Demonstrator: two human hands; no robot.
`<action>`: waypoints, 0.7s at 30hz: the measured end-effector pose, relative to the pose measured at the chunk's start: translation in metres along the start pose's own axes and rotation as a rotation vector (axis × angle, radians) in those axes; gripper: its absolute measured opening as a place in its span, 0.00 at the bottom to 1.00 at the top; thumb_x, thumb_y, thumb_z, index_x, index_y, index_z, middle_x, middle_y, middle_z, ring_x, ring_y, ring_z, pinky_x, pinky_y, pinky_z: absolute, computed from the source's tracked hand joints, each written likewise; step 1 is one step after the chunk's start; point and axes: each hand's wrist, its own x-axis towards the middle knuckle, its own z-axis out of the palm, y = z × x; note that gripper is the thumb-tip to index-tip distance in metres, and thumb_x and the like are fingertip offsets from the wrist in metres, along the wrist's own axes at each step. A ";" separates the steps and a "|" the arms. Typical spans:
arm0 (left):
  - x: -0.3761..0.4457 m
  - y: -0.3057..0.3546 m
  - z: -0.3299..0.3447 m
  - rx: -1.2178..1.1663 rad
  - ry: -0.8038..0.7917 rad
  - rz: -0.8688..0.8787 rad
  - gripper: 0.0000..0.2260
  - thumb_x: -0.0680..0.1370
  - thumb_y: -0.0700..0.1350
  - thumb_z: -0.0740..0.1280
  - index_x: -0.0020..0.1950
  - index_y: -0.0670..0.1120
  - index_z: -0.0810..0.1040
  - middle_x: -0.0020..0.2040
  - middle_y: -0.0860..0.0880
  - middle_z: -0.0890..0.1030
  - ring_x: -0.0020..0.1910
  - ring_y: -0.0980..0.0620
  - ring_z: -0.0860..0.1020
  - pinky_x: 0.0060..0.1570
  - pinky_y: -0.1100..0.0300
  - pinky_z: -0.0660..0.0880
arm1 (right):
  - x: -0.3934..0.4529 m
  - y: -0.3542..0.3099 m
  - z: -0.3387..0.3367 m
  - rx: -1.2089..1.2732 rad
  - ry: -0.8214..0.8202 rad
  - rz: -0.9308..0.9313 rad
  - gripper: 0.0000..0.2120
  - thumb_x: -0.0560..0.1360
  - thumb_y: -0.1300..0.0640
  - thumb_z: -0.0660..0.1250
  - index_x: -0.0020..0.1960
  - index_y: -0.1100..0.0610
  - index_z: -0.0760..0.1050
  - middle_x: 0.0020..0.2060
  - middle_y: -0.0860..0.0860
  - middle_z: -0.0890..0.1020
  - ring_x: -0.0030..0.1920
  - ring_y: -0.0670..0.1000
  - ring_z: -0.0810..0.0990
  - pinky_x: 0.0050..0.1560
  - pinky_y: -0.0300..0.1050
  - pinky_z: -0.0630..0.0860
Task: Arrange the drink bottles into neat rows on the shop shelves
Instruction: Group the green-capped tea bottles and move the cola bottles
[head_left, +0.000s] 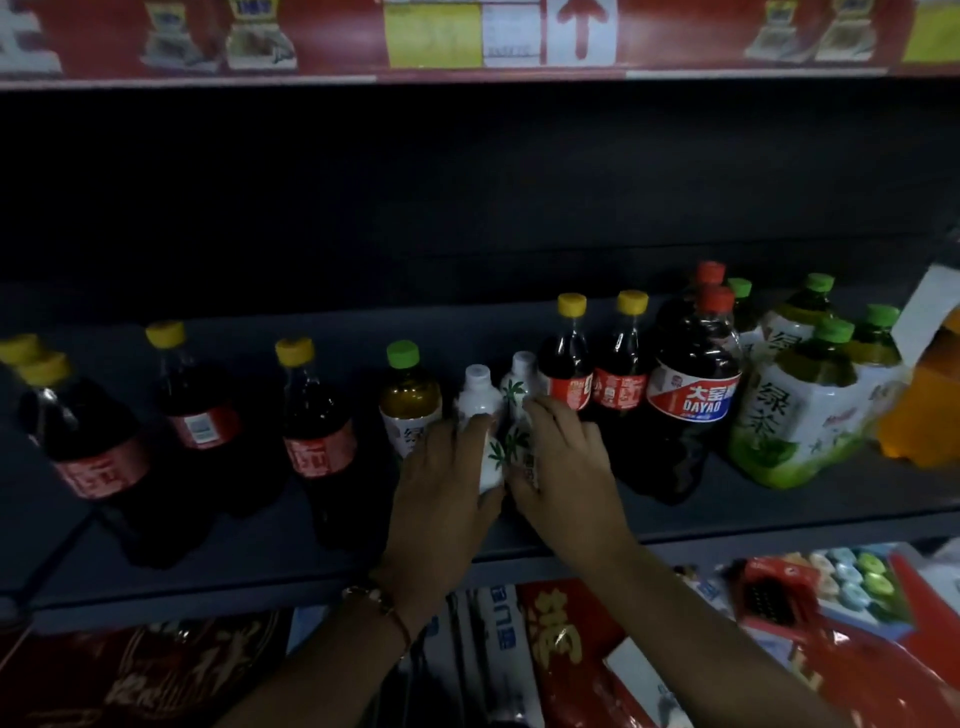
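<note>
Two small white bottles with green leaf prints stand side by side at the middle of the dark shelf (311, 566). My left hand (441, 499) grips the left white bottle (480, 400) around its body. My right hand (563, 467) grips the right white bottle (519, 387). Left of them stand a green-capped tea bottle (408, 400) and several yellow-capped cola bottles (311, 415). To the right are two more yellow-capped cola bottles (569, 364), a big red-capped Dayao bottle (693, 395) and several large green-tea bottles (800, 415).
The shelf's back half is dark and bare behind the bottles. An orange drink bottle (919, 415) stands at the far right. Above runs a red shelf strip with price labels (498, 36). Below the shelf lie red packets (571, 649) and a tray of small round items (857, 582).
</note>
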 end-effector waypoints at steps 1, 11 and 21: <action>-0.005 0.002 -0.002 -0.069 0.003 -0.008 0.35 0.71 0.48 0.77 0.73 0.50 0.63 0.64 0.43 0.72 0.60 0.44 0.75 0.56 0.49 0.77 | 0.000 0.001 0.000 -0.013 0.025 0.021 0.35 0.68 0.56 0.72 0.73 0.54 0.66 0.67 0.50 0.69 0.57 0.52 0.68 0.59 0.49 0.71; -0.038 -0.014 -0.014 -0.677 0.060 -0.424 0.35 0.69 0.46 0.79 0.67 0.62 0.62 0.62 0.52 0.72 0.60 0.52 0.74 0.61 0.52 0.75 | 0.007 0.008 0.002 0.191 -0.027 0.257 0.22 0.64 0.53 0.76 0.56 0.53 0.75 0.49 0.50 0.72 0.53 0.52 0.69 0.53 0.48 0.69; -0.051 0.053 -0.155 -0.834 -0.136 -0.844 0.37 0.70 0.39 0.79 0.72 0.44 0.61 0.60 0.52 0.75 0.56 0.67 0.77 0.55 0.66 0.76 | -0.017 -0.076 -0.121 0.783 -0.194 0.919 0.08 0.74 0.62 0.69 0.51 0.54 0.75 0.37 0.49 0.79 0.37 0.48 0.78 0.39 0.46 0.73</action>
